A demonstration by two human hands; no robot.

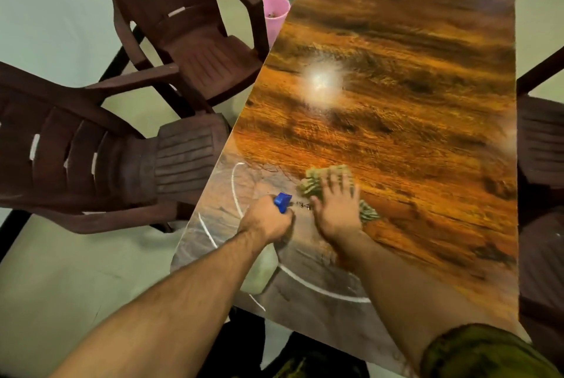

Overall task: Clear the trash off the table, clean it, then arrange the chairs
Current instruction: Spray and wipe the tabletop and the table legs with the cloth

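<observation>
Left hand [268, 222] is closed tight around the neck of a spray bottle [282, 202], fingers fully curled on it. The blue plastic trigger head projects just beyond the knuckles, and the pale, translucent body hangs below the wrist over the near table corner. Right hand [337, 209], immediately right of that grip, lies flat with fingers straight and spread, pressing a crumpled, ribbed green cloth [314, 183] onto the table [412, 87]; fingertips are blurred. The top is glossy laminate with an orange-brown wood-grain print, rounded corners, thin white curved lines under both hands, and a bright glare well beyond the cloth. Left of the grip stand a near chair [76, 157] and a far chair [195, 41], both dark brown moulded plastic with slatted seats and backs. A pink plastic bin [274, 15] sits past the far chair, partly hidden by the table edge. Another brown seat [540, 145] lies right of the cloth.
</observation>
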